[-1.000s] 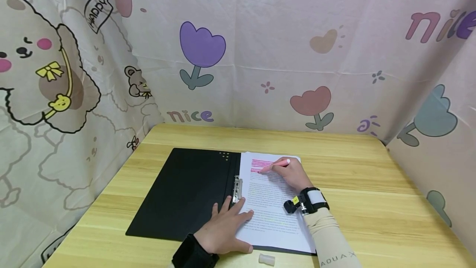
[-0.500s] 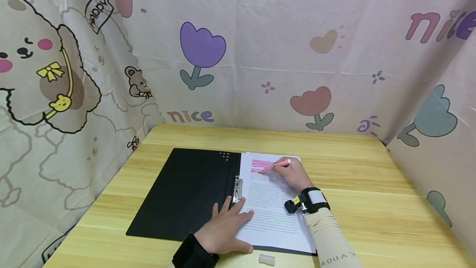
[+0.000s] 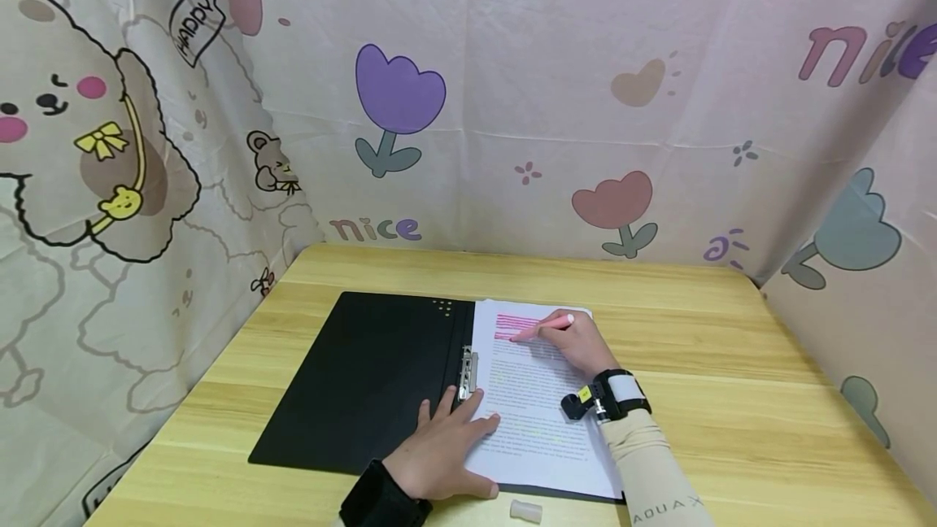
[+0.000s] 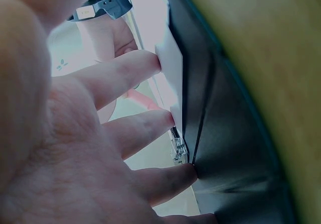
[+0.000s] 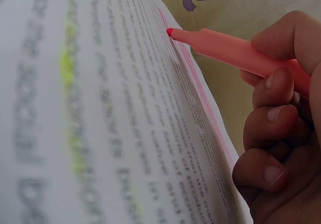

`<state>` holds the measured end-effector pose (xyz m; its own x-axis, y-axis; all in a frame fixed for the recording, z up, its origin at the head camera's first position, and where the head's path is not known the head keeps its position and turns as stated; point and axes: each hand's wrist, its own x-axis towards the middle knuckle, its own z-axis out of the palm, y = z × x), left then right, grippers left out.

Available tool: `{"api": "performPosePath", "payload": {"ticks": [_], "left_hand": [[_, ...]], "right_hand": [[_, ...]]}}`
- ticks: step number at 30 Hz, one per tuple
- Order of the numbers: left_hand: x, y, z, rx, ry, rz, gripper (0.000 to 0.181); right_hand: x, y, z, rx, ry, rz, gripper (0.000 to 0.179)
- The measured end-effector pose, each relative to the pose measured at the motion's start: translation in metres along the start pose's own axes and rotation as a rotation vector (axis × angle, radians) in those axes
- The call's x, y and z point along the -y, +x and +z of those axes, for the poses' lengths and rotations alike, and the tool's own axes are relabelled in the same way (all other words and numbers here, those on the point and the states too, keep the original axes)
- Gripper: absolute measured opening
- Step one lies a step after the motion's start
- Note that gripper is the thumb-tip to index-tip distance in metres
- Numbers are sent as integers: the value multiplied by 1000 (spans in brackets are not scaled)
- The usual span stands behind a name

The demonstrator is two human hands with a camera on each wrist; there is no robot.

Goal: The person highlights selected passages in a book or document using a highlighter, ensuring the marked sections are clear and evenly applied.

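A pink highlighter is pinched in my right hand, its tip at the left end of the lowest pink line on the printed sheets. Several pink lines run across the upper text. In the right wrist view the highlighter's red tip points at the page, the other fingers curled below. My left hand rests with spread fingers across the sheets' lower left edge and the black folder. From the left wrist, its fingertips are seen at the paper edge and folder spine.
A metal clip holds the sheets at the folder's spine. A small pale, translucent piece lies on the wooden table by the folder's near edge. Yellow marks show on the lower text. Printed cloth hangs behind the table.
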<state>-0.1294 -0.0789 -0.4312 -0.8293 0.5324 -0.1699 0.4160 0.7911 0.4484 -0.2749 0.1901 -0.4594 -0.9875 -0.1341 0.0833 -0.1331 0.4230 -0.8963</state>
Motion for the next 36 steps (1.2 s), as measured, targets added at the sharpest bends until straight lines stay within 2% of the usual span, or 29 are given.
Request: {"api": "performPosePath", "payload": {"ticks": [36], "left_hand": [[0, 0, 1, 1, 1, -4, 81]], "right_hand": [[-3, 0, -4, -18, -38, -15, 15]]}}
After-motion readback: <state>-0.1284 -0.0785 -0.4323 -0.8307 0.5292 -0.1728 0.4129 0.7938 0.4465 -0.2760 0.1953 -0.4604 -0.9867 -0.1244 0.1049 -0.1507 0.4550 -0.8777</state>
